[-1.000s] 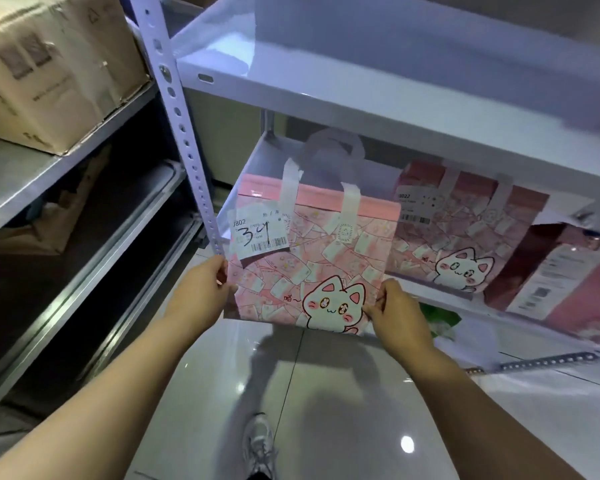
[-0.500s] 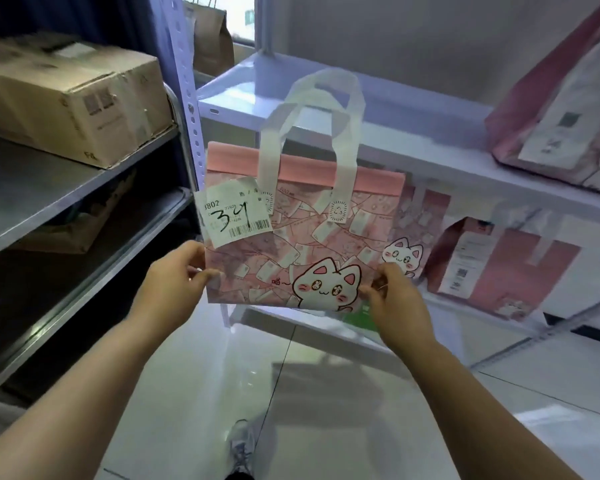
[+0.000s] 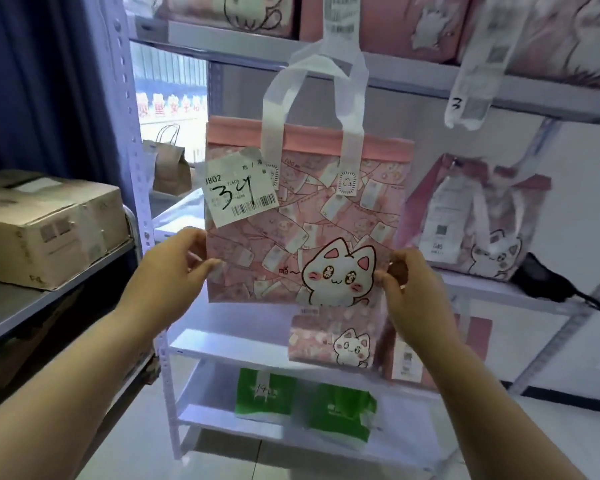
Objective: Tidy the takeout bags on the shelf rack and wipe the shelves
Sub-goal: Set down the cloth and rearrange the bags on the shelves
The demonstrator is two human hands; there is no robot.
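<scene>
While both hands point(image 3: 291, 282) pinch it, pink cat-print bag point(image 3: 312, 216) hangs upright.

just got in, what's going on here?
A person holds a pink cat-print takeout bag up in front of the white shelf rack. The left hand pinches its left edge and the right hand its right edge. A receipt marked 34 is stuck on its front. More pink bags sit on the shelves behind, with green bags lower down.
</scene>
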